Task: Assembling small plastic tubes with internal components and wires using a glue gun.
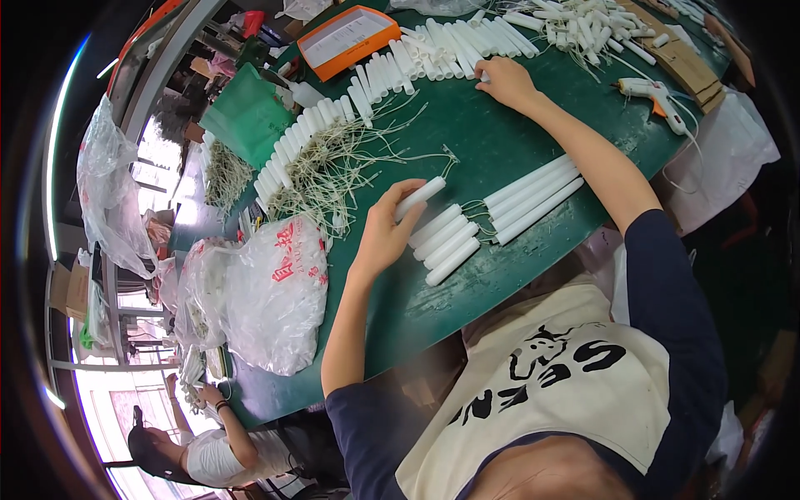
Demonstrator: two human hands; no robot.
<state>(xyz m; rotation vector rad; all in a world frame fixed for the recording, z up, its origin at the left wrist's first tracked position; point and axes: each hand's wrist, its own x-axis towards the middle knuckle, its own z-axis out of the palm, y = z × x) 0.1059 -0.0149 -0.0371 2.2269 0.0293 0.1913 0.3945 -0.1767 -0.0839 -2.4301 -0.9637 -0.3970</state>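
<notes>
My left hand (388, 229) is closed around a short white tube (422, 197), which has thin pale wires coming from its far end. Just to the right of that hand, several similar short white tubes (451, 261) lie side by side on the green tabletop, their wires running toward longer white tubes (533, 200). My right hand (507, 82) is farther off, at the near edge of a long row of white tubes (450, 50). Its fingertips pinch the end of a white tube (484, 77); the fingers hide most of it.
Wired white tubes (287, 150) line the left side of the table (400, 304), near a green sheet (247, 114) and a plastic bag (279, 296). An orange box (348, 42) sits at the back. A glue gun (654, 98) lies right. Another person (225, 454) works at lower left.
</notes>
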